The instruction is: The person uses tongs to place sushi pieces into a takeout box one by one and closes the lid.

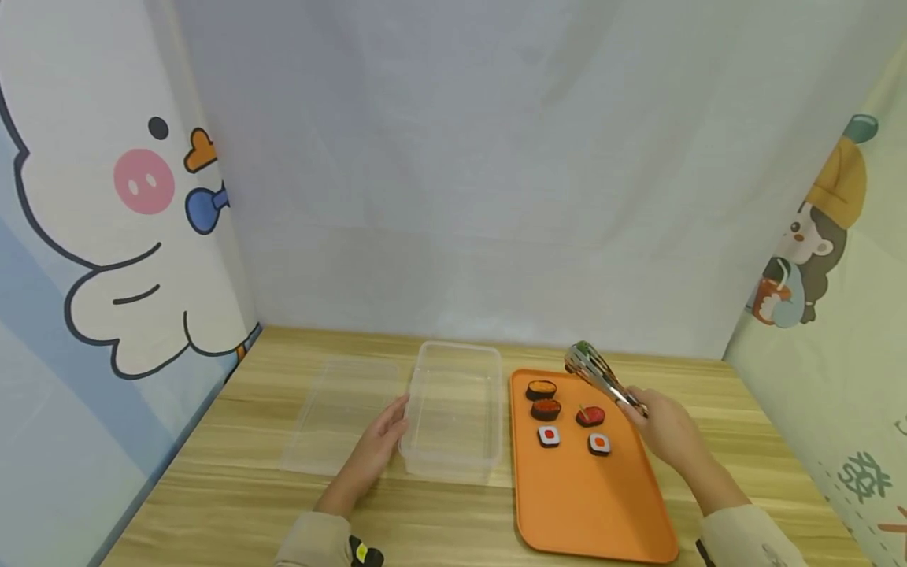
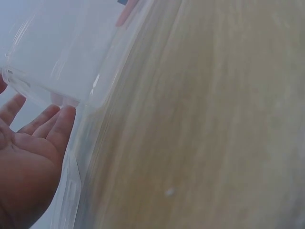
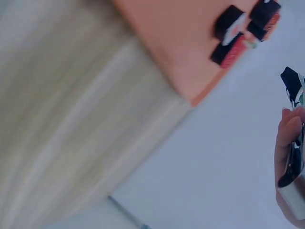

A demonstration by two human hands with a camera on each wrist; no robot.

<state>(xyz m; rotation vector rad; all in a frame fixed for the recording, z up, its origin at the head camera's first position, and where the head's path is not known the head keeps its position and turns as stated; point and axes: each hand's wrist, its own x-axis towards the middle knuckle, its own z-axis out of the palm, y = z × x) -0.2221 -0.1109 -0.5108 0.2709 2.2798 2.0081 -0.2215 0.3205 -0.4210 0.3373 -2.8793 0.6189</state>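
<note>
My right hand [image 1: 664, 425] grips metal tongs [image 1: 604, 379] over the far right part of an orange tray [image 1: 584, 504]. A toy sushi piece [image 1: 583, 347] showing black and green is between the tong tips, raised above the tray; its far side is hidden. Several other toy sushi pieces lie on the tray, among them an orange-topped one [image 1: 542, 389] and a white roll with a red centre [image 1: 549, 436]. My left hand [image 1: 380, 438] has its fingers extended, fingertips right at the left wall of a clear plastic box [image 1: 453, 466]. In the left wrist view, these fingertips [image 2: 68, 114] meet the box's rim.
A flat translucent lid [image 1: 333, 417] lies on the wooden table [image 1: 212, 504], left of the box and partly under my left forearm. The tray stands close to the box's right side. A pale curtain [image 1: 482, 197] hangs behind the table, with printed cloth at both sides.
</note>
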